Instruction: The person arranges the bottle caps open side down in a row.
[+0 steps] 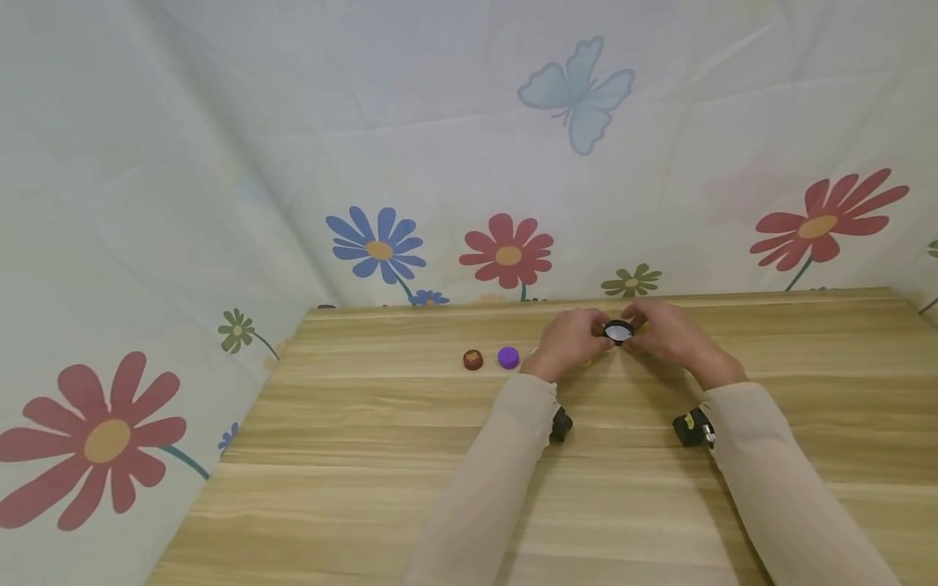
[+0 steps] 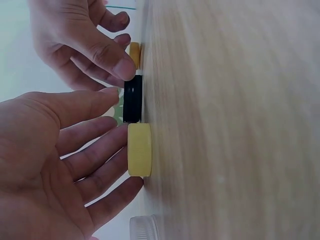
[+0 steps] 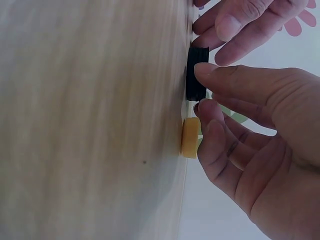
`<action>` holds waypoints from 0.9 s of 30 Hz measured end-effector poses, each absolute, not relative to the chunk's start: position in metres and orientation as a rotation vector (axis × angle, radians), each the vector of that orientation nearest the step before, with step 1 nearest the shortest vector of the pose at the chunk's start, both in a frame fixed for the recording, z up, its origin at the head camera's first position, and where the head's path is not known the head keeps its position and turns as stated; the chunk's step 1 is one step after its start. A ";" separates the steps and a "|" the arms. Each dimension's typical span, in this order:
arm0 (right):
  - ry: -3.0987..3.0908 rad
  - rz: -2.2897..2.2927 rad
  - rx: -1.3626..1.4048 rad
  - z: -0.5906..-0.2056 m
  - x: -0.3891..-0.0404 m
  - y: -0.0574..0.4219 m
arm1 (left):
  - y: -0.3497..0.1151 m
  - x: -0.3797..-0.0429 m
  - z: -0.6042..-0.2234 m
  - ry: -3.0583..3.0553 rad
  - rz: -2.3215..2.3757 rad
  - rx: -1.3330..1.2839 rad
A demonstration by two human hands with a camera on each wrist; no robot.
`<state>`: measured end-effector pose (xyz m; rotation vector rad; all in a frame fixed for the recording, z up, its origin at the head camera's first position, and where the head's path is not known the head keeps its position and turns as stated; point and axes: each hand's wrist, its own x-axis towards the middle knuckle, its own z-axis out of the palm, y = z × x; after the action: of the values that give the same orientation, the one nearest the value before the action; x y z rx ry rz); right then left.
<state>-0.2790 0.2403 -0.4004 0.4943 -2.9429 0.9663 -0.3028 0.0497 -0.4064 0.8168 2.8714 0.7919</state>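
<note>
Tabletop [image 1: 330, 456]; black cap [image 2: 132, 102] between fingers [image 3: 235, 78]

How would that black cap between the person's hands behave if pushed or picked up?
The black cap looks low and wide, so a push would probably slide it rather than tip it. Its round outline suggests it might roll if stood on edge. Its straight, undented side hints that it's stiff and unlikely to flop when lifted.

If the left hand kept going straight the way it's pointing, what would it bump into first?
Most likely the black-rimmed round cap, right ahead of the left hand; whether the two touch is hard to tell.
</note>
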 end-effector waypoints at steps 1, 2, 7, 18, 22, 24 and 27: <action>-2.939 0.969 0.499 -0.400 -0.279 0.241 | 0.050 -0.302 -0.406 2.865 0.800 0.816; -2.935 0.970 0.503 -0.401 -0.279 0.241 | 0.050 -0.302 -0.405 2.861 0.803 0.815; -2.923 0.988 0.505 -0.401 -0.277 0.241 | 0.048 -0.302 -0.405 2.855 0.832 0.823; -2.892 1.048 0.492 -0.392 -0.274 0.247 | 0.045 -0.302 -0.408 2.896 0.982 0.812; -2.896 1.140 0.481 -0.387 -0.271 0.249 | 0.044 -0.302 -0.408 2.918 1.035 0.831; -2.897 1.172 0.471 -0.384 -0.269 0.249 | 0.044 -0.302 -0.408 2.927 1.059 0.836; -2.906 1.175 0.453 -0.380 -0.267 0.249 | 0.044 -0.302 -0.408 2.931 1.100 0.822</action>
<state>-0.2673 0.2486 -0.3804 0.4533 -2.9061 1.1754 -0.3024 0.0444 -0.4083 0.8215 2.9314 1.0999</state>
